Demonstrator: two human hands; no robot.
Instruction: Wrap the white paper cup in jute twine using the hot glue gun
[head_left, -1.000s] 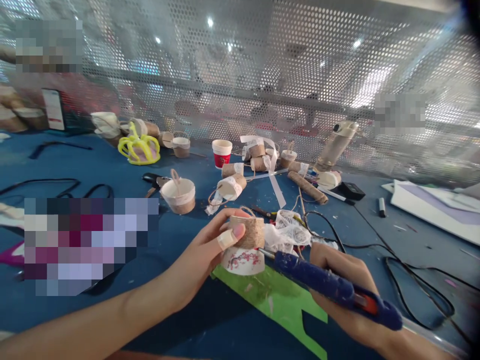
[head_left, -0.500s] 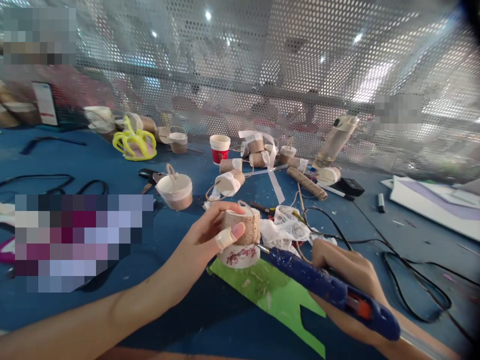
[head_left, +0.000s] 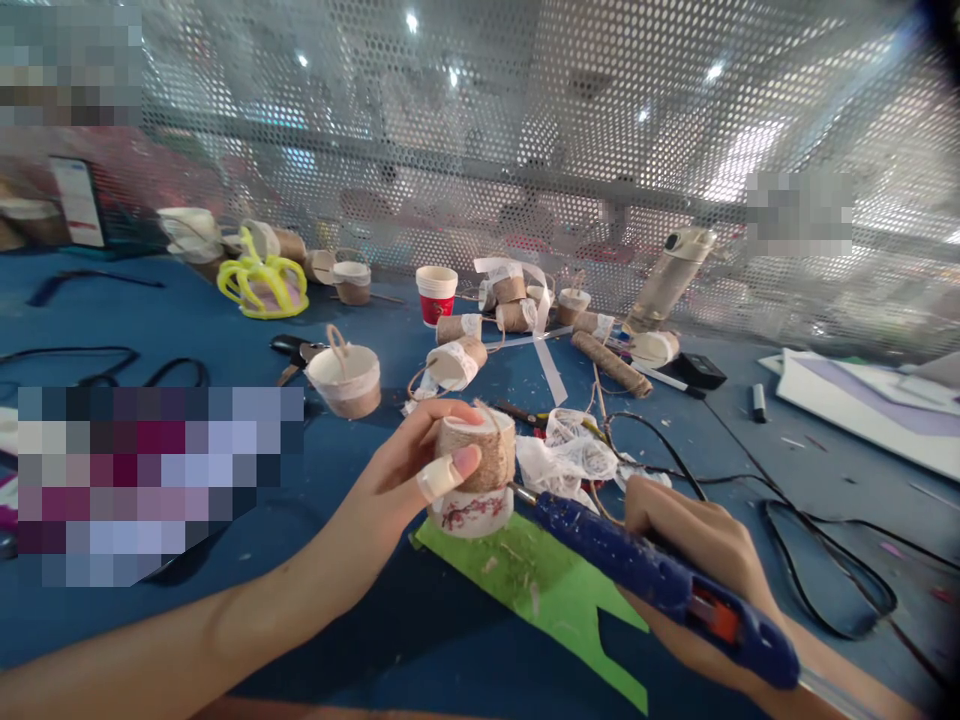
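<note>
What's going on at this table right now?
A person's left hand grips a small paper cup partly wrapped in twine. The right hand holds a blue glue gun, its nozzle close by the twine's lower edge. The cup's flower-printed band is uncovered. Below lies a green sheet.

The left hand [head_left: 409,470] grips 1 twine-wrapped cup [head_left: 480,512]; the right hand [head_left: 705,535] holds a blue glue gun [head_left: 630,553], its nozzle [head_left: 523,493], from where I stand, seemingly touching the twine's [head_left: 493,462] lower edge. Green paper [head_left: 532,595] lies below on the table [head_left: 360,650].
</note>
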